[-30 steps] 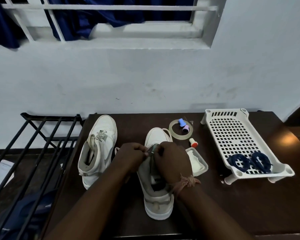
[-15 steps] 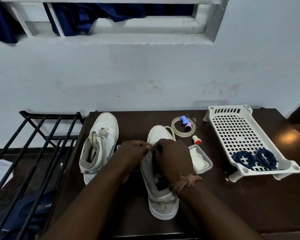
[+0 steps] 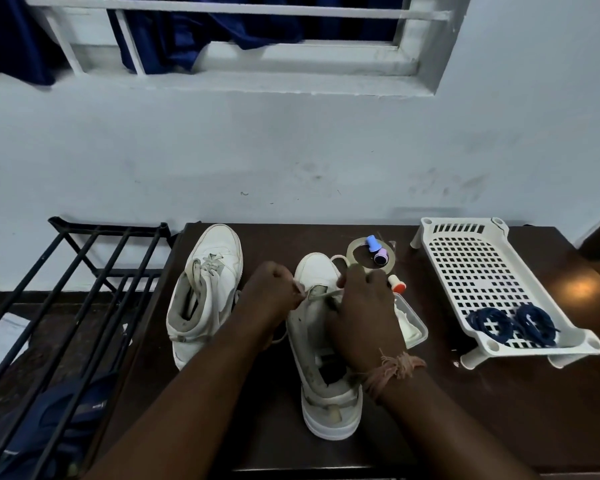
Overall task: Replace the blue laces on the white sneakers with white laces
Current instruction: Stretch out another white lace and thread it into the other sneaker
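Sneakers, white high-tops in worn leather, stand side by side on the dark brown wooden table (image 3: 465, 410). The right-hand sneaker (image 3: 326, 382), low in the frame's centre, points its toe toward the pale wall, long axis running away from the viewer. The left hand (image 3: 278, 292) and right hand (image 3: 364, 317) each pinch an end of the white flat lace (image 3: 323, 295) across its lower eyelets, fingers curled tight. Judging by this, lacing has just begun; pulling both ends evenly and keeping the lace untwisted should seat it flat. The other sneaker (image 3: 205, 292), centre left, is already laced. Coiled dark blue laces (image 3: 513, 323) lie in the white perforated plastic tray (image 3: 471, 258) at right.
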